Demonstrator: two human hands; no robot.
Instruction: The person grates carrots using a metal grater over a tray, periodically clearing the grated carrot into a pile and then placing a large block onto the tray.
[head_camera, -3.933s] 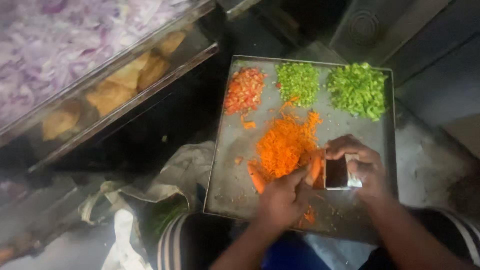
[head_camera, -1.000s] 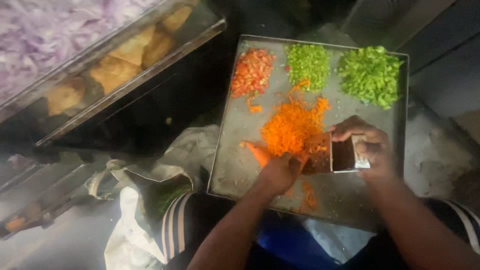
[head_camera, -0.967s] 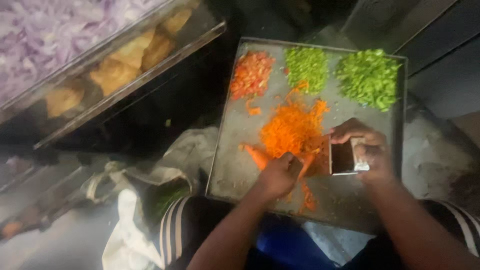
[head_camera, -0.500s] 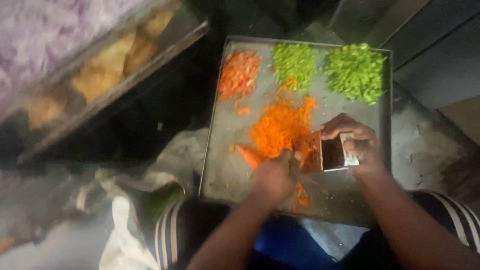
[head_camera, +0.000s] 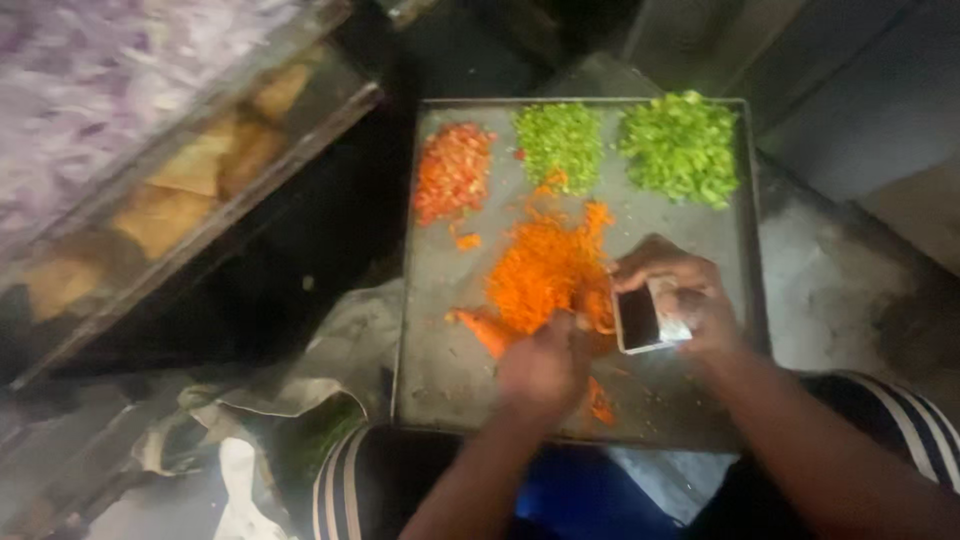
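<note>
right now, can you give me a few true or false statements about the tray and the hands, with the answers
1. The right hand grips a small metal grater. True.
2. The tray holds two green piles. True.
3. The orange grated heap lies at the tray's far right corner. False: it lies near the middle; a green pile fills that corner.
4. The left hand rests off the tray on the cloth. False: it is over the tray beside the grater.
5. A red chopped pile lies at the far left. True.
</note>
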